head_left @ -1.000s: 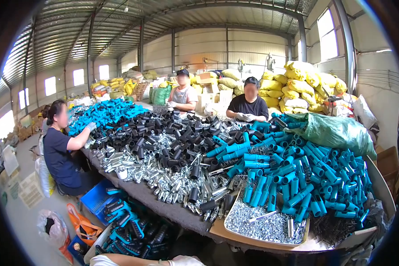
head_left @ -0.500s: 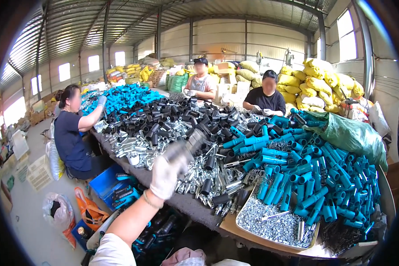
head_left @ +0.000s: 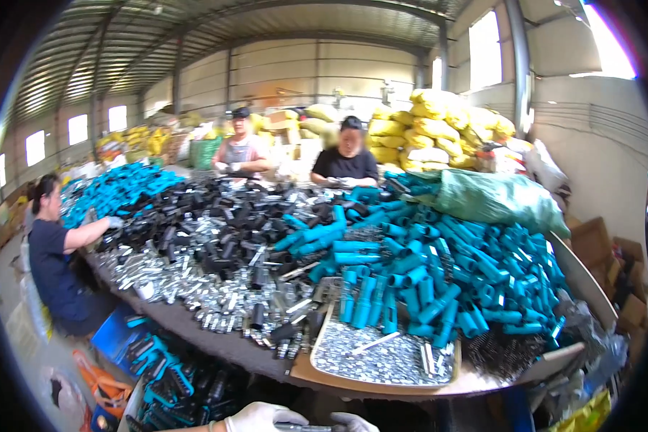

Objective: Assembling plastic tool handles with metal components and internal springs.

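Head view, left hand [head_left: 263,417] and right hand [head_left: 353,423] gripping metal piece [head_left: 300,428] between them

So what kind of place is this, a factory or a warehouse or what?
Most likely a small workshop in a metal-roofed shed where parts are sorted or put together by hand. A long table is heaped with teal handle sleeves, black sleeves and shiny metal parts. Seated gloved workers line it, and yellow sacks are stacked behind.
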